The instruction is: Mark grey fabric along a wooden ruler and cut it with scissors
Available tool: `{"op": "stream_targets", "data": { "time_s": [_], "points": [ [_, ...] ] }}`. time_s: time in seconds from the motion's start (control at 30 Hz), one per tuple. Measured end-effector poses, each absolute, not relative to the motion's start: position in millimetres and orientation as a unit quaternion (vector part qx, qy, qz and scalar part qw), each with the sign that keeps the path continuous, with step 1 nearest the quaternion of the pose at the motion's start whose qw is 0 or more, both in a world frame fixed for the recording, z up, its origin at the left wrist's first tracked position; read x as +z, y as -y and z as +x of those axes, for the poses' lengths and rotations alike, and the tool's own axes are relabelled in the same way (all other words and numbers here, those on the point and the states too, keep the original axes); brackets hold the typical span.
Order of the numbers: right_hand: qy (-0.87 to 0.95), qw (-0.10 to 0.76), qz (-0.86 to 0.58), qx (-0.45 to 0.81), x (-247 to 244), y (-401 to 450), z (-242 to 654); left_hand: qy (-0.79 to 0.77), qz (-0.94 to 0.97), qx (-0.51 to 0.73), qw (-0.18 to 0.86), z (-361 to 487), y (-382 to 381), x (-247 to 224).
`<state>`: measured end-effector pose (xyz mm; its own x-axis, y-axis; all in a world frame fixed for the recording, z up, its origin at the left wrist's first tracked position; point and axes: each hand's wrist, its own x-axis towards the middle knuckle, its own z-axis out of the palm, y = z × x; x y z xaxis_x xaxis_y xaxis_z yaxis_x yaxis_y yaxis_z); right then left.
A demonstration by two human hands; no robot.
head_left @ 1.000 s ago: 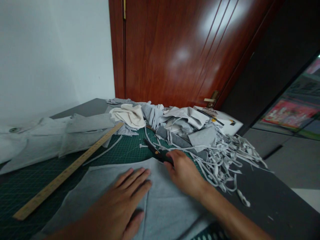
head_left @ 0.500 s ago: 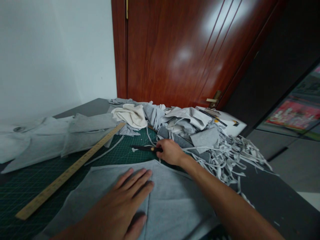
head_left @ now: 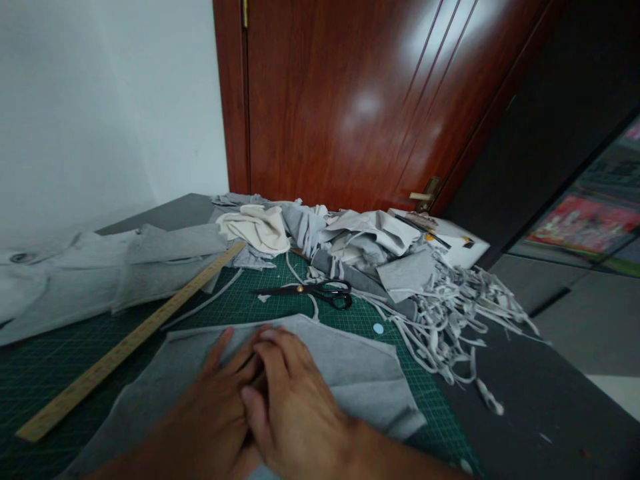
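A grey cloth piece (head_left: 350,353) with a folded, pointed top edge lies on the green cutting mat (head_left: 430,407). My left hand (head_left: 215,400) rests on it, open and palm down, fingers stretched out. Over its fingertips lies my right hand (head_left: 300,393), fingers bent forward and thumb apart; it appears to hold nothing. What the right fingertips touch is partly hidden where the hands overlap. Just beyond the cloth, black-handled scissors (head_left: 333,292) lie on the mat, with a thin pale cord (head_left: 314,307) passing by them.
A wooden ruler (head_left: 135,340) lies slanted at the left, beside grey sewn cloth pieces (head_left: 165,270). Crumpled fabric, with a cream cloth (head_left: 255,229), is heaped at the back. Tangled grey strips (head_left: 445,333) spread to the right. A white box (head_left: 463,243) stands near the door (head_left: 325,100).
My right hand has let go of the scissors, leaving them on the mat, and has come back onto the cloth over my left hand. A small pale disc now shows on the mat.
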<state>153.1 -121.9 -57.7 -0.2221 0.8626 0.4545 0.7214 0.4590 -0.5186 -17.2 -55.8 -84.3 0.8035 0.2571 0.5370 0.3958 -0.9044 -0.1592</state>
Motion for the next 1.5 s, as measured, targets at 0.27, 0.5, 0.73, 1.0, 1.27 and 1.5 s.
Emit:
{"op": "stream_targets", "data": {
  "time_s": [0.27, 0.5, 0.73, 1.0, 1.27, 1.5],
  "points": [
    [0.774, 0.308, -0.545, 0.095, -57, 132, 183, 0.221, -0.947, -0.220, 0.084, -19, 53, -73],
    [0.802, 0.262, -0.525, 0.113, -53, 135, 188, 0.216, -0.936, -0.279, 0.001, -18, 54, -70],
    [0.822, 0.177, -0.522, 0.139, -54, 129, 192, 0.231, -0.925, -0.301, -0.018, -1, 41, -72],
    [0.809, 0.271, -0.500, 0.148, -33, 105, 240, 0.198, -0.937, -0.280, 0.069, -1, 53, -67],
    [0.814, 0.190, -0.546, 0.057, -36, 64, 287, 0.184, -0.947, -0.255, 0.070, -1, 50, -65],
    [0.792, 0.290, -0.537, 0.000, -25, 89, 215, 0.186, -0.951, -0.241, 0.043, -3, 49, -70]
  ]
}}
